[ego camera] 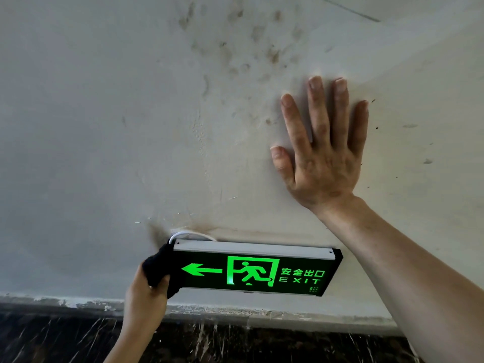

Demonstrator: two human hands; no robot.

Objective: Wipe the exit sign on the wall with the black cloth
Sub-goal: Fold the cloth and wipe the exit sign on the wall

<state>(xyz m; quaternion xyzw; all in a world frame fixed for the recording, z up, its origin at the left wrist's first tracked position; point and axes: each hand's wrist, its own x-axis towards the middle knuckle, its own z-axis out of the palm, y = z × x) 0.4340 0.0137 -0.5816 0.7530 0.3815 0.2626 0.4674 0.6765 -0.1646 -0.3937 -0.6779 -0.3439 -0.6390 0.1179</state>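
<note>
Black cloth (159,268) in left hand (145,294) fingers (163,280), against exit sign (255,269) left end.

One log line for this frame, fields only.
left hand: holds cloth at left end of sign | right hand: flat on wall, empty | sign: lit

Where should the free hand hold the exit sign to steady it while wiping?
Grip the exit sign at its bare right end, coming from the right. The left hand presses the black cloth on the left end; the right hand lies flat on the wall.
</note>
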